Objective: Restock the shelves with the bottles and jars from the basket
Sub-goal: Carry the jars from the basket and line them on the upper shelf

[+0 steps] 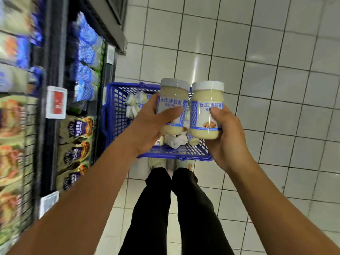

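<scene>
The blue basket (pixel 115 115) stands on the pale tiled floor (pixel 276 85). Above its near half, the left hand (pixel 147 126) grips a white-lidded jar of pale cream (pixel 173 100), thumb across the blue-and-white label. Just beside it, over the basket's right near corner, the right hand (pixel 227 138) grips a matching second jar (pixel 207 115); both jars are upright and almost touching. More jars (pixel 175 140) lie on their sides inside the basket. Left of the basket runs dark shelving (pixel 53 70) with blue packs (pixel 86 52), green pouches (pixel 77 137) and a red price tag (pixel 56 103). Legs in black trousers (pixel 184 208) stand just behind the basket's near rim.
</scene>
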A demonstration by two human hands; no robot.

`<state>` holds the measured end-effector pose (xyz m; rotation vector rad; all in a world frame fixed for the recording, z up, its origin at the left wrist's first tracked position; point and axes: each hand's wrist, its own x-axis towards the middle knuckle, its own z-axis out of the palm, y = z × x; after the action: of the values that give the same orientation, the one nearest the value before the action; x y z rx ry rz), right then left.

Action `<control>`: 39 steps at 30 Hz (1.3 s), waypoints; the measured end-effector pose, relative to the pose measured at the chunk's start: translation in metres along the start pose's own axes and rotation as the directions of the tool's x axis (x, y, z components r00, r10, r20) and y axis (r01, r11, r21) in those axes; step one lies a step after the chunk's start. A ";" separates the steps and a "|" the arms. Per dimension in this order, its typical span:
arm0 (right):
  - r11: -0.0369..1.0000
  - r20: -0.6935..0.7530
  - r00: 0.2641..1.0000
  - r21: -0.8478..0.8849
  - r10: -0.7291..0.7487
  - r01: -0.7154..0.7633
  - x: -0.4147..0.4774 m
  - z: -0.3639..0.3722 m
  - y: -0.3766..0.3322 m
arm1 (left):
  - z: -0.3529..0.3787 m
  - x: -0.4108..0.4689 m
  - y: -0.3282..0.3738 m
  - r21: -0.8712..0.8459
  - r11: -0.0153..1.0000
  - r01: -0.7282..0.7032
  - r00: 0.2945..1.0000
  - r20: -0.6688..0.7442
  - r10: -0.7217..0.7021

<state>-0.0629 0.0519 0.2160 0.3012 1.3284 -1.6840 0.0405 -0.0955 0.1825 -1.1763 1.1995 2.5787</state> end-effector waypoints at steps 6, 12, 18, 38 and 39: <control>0.997 0.127 0.991 -0.060 -0.032 0.040 -0.053 0.041 -0.048 | 0.029 -0.065 0.052 0.011 0.996 -0.093 0.994 -0.054 0.093; 0.990 0.246 0.968 -0.110 -0.054 0.083 -0.104 0.088 -0.103 | 0.059 -0.135 0.107 -0.061 0.975 -0.215 0.973 -0.100 0.209; 0.980 0.415 0.910 -0.172 -0.016 0.096 -0.146 0.131 -0.143 | 0.084 -0.206 0.138 -0.135 0.914 -0.383 0.907 -0.239 0.345; 0.785 0.804 0.348 -0.573 0.482 0.236 -0.331 0.227 -0.081 | 0.125 -0.467 0.039 -0.068 0.486 -0.871 0.266 -0.898 0.350; 0.780 0.804 0.306 -0.582 0.509 0.229 -0.344 0.228 -0.072 | 0.129 -0.481 0.029 -0.048 0.465 -0.884 0.226 -0.914 0.337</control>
<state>0.1405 0.0297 0.5812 -0.8811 0.7312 -0.7938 0.2912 0.0891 0.5726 -2.8913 1.1855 3.2182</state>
